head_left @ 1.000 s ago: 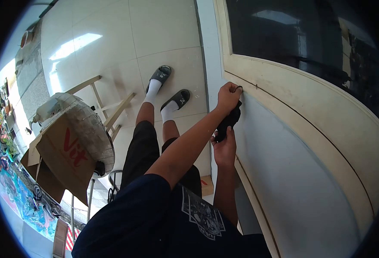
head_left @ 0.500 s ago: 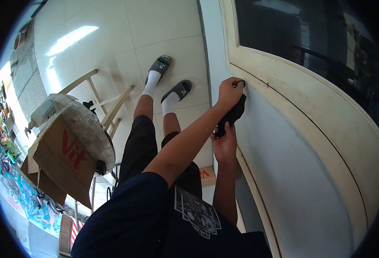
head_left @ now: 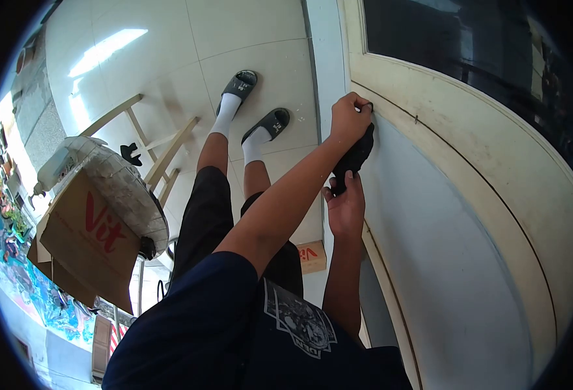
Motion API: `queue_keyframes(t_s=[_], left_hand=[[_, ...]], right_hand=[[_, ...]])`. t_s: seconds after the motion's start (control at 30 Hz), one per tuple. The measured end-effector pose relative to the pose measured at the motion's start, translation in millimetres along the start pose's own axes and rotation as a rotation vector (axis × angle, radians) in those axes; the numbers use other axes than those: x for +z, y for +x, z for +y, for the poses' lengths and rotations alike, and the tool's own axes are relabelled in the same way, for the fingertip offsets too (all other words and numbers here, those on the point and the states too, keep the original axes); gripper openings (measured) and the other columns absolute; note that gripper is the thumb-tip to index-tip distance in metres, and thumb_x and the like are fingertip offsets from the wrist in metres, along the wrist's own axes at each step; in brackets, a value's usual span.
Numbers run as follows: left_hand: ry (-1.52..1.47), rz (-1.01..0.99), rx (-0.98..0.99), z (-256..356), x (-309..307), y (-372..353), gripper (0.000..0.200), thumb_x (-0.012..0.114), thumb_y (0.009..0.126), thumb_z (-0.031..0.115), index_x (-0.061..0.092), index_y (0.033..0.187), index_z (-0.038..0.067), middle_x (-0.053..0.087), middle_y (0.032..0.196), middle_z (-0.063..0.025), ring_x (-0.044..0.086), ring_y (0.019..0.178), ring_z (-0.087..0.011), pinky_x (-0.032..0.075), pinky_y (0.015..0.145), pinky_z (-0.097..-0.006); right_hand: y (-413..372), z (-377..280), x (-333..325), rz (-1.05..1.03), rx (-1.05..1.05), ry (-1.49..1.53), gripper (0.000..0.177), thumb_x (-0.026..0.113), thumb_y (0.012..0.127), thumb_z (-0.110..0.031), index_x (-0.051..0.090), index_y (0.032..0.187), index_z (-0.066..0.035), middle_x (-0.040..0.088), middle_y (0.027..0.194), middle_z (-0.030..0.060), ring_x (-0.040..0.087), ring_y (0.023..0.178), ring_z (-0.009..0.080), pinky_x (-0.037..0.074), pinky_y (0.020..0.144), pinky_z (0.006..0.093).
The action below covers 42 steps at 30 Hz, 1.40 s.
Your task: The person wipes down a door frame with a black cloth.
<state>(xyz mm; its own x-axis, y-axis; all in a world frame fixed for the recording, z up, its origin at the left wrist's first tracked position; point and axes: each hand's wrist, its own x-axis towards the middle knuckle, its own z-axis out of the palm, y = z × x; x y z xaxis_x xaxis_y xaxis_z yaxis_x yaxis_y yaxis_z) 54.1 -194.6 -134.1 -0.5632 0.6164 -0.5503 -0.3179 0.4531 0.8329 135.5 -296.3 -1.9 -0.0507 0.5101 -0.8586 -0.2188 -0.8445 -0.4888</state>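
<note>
Right beside the big cream door with a dark glass pane (head_left: 455, 234), a soft-looking black cloth bundle (head_left: 357, 153) is held up.
The left hand (head_left: 350, 122) pinches its top end with closed fingertips, and the right hand (head_left: 347, 211) has its fingers partly curled around the bottom end. I can't tell if the cloth touches the door. It looks floppy, so it might slip away if the pinch gets loose. Then it could drop onto the shiny cream tile floor (head_left: 270, 71) next to the door and get dirty. Pulling both ends too hard could stretch it. Knuckles could also bump the door, because the left hand is so close.
</note>
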Motion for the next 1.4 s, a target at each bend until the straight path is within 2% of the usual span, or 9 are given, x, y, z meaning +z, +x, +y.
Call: queue_keyframes(t_s=[0.23,0.37,0.47,0.63,0.77,0.83,1.0,1.17,1.4], left_hand=[[-0.057,-0.134,-0.025,18.1,-9.0,-17.9,0.017,0.076,0.083,0.015,0.072,0.089,-0.001,0.073,0.079,-0.0125,0.070,0.070,-0.0212,0.054,0.069,-0.0327],[-0.031,-0.084,0.008,-2.0,-6.0,-5.0,0.017,0.075,0.083,0.014,0.072,0.088,-0.001,0.073,0.078,-0.0125,0.070,0.071,-0.0210,0.054,0.069,-0.0328],[0.030,-0.098,-0.018,-6.8,-6.4,4.7,0.016,0.075,0.083,0.014,0.072,0.088,-0.001,0.073,0.079,-0.0127,0.070,0.071,-0.0208,0.055,0.071,-0.0329],[-0.074,-0.158,-0.021,17.1,-10.7,-13.1,0.016,0.074,0.081,0.013,0.072,0.089,-0.001,0.074,0.081,-0.0137,0.072,0.075,-0.0232,0.056,0.074,-0.0333],[0.031,-0.091,0.025,-14.6,-3.2,10.3,0.015,0.075,0.081,0.013,0.072,0.088,-0.001,0.074,0.082,-0.0138,0.072,0.076,-0.0226,0.056,0.075,-0.0339],[0.096,-0.099,-0.031,-15.8,-4.7,19.4,0.016,0.075,0.081,0.013,0.072,0.088,0.000,0.074,0.082,-0.0139,0.072,0.077,-0.0226,0.056,0.075,-0.0343],[-0.003,-0.158,0.007,4.2,-10.5,-2.4,0.015,0.075,0.081,0.014,0.072,0.087,0.000,0.074,0.081,-0.0143,0.073,0.078,-0.0240,0.056,0.074,-0.0350],[0.047,-0.085,0.033,-23.8,-3.4,16.9,0.015,0.075,0.081,0.014,0.073,0.087,0.000,0.074,0.080,-0.0132,0.071,0.075,-0.0223,0.055,0.072,-0.0349],[0.021,-0.147,0.015,-7.8,-5.6,1.3,0.016,0.075,0.081,0.013,0.072,0.087,-0.001,0.073,0.079,-0.0128,0.072,0.075,-0.0221,0.055,0.071,-0.0336]], right_hand=[[-7.2,8.9,0.6,-0.050,0.019,0.001,0.024,0.062,0.101,-0.021,0.053,0.121,-0.012,0.061,0.104,-0.0005,0.055,0.085,0.0117,0.046,0.072,0.0309],[-3.7,10.1,-0.3,0.037,0.013,-0.018,0.025,0.063,0.101,-0.020,0.052,0.122,-0.012,0.061,0.104,-0.0005,0.055,0.084,0.0111,0.046,0.071,0.0306],[6.8,6.4,-0.1,-0.017,0.003,-0.040,0.025,0.062,0.101,-0.019,0.051,0.122,-0.013,0.061,0.105,-0.0006,0.054,0.083,0.0104,0.046,0.071,0.0304],[-8.1,15.5,7.4,-0.022,-0.010,0.005,0.022,0.062,0.100,-0.017,0.053,0.120,-0.014,0.059,0.104,-0.0011,0.053,0.082,0.0096,0.044,0.072,0.0300],[0.1,14.4,1.5,-0.008,-0.036,-0.017,0.022,0.062,0.100,-0.015,0.052,0.120,-0.014,0.058,0.102,-0.0015,0.051,0.080,0.0088,0.044,0.072,0.0298],[6.0,11.7,-1.9,-0.066,-0.010,-0.032,0.024,0.062,0.100,-0.014,0.052,0.122,-0.014,0.058,0.100,-0.0016,0.049,0.078,0.0082,0.044,0.072,0.0296],[-2.8,28.7,-3.3,-0.058,0.012,0.023,0.024,0.060,0.100,-0.013,0.051,0.123,-0.016,0.057,0.097,-0.0016,0.048,0.075,0.0080,0.042,0.070,0.0294],[5.4,37.1,-17.5,-0.029,0.055,0.120,0.012,0.059,0.102,-0.014,0.053,0.112,-0.017,0.056,0.086,-0.0006,0.050,0.074,0.0103,0.042,0.069,0.0310],[8.7,25.4,-11.9,-0.055,0.049,0.117,0.008,0.057,0.104,-0.016,0.050,0.100,-0.015,0.055,0.083,0.0006,0.050,0.074,0.0118,0.043,0.069,0.0319]])
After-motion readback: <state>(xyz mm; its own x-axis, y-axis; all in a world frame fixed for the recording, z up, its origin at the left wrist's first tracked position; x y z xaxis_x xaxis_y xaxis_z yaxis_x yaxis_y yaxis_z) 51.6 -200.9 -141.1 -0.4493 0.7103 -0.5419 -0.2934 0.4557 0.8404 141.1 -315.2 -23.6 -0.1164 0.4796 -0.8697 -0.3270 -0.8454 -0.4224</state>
